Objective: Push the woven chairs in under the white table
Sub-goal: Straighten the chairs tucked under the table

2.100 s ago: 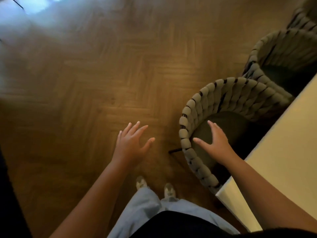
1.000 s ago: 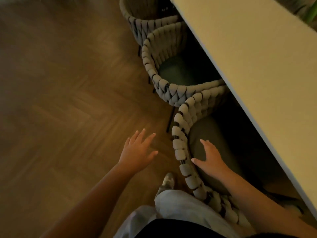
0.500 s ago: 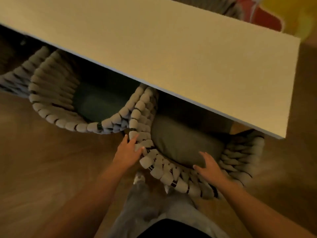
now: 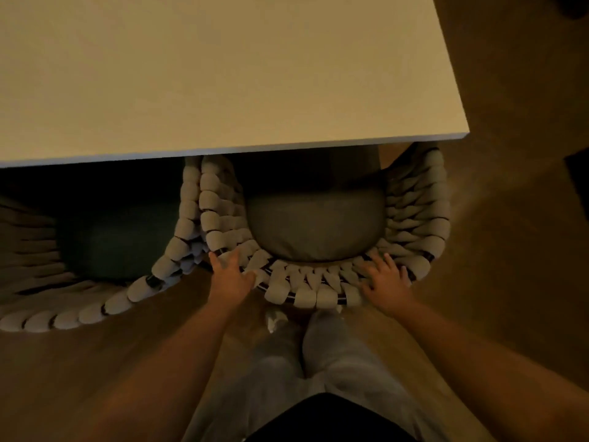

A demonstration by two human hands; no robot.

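The nearest woven chair (image 4: 306,293), with a thick grey-beige rope rim and a grey seat cushion (image 4: 315,228), stands directly in front of me. Its front half is under the white table (image 4: 223,74). My left hand (image 4: 229,277) holds the left part of the chair's back rim, fingers over the top and thumb along the outside. My right hand (image 4: 385,280) holds the right part of the same rim, fingers draped over the weave. A second woven chair (image 4: 95,309) stands to the left, touching the first, with its dark seat partly under the table.
The table's right corner (image 4: 467,138) sticks out above the nearest chair's right arm. Wooden floor (image 4: 510,282) lies open to the right and behind me. My legs and shoes (image 4: 274,317) are right behind the chair back.
I have turned to face the table squarely. Both hands have come onto the chair's back rim, the right one off the cushion edge, and the chair sits further under the table.
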